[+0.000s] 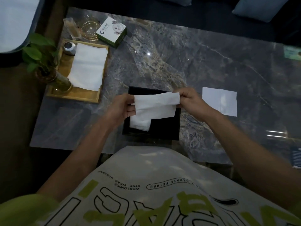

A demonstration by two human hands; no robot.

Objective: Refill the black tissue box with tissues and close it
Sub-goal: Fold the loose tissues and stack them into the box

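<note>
1. Between my two hands hangs a thin white tissue sheet (pixel 154 103), partly folded. My left hand (pixel 123 106) pinches its left edge and my right hand (pixel 189 98) pinches its upper right corner, both closed on the paper, which sags between them.

2. Directly under my grip sits the open square black tissue box (pixel 164 128) on the grey marbled tabletop (pixel 162 54). A small folded white tissue wad (pixel 140 123) lies in the corner nearest my left wrist; the rest of the inside looks bare and dark.

3. Tearing risk: the sheet is flimsy, and pulling my hands apart while both pinch hard could rip it.

4. Misplacing risk: the loose lower flap droops near the box wall on my right. If I lower it unevenly, I judge it could catch on the rim and drape outside.

5. Bunching risk: a crumpled drop would fill the box badly and might hinder closing. I cannot see a lid.

6. Beyond my right hand lies a flat white square sheet (pixel 219 101); far past my left hand, a white tissue stack (pixel 88 66) rests in a golden rectangular tray (pixel 78 95).
</note>
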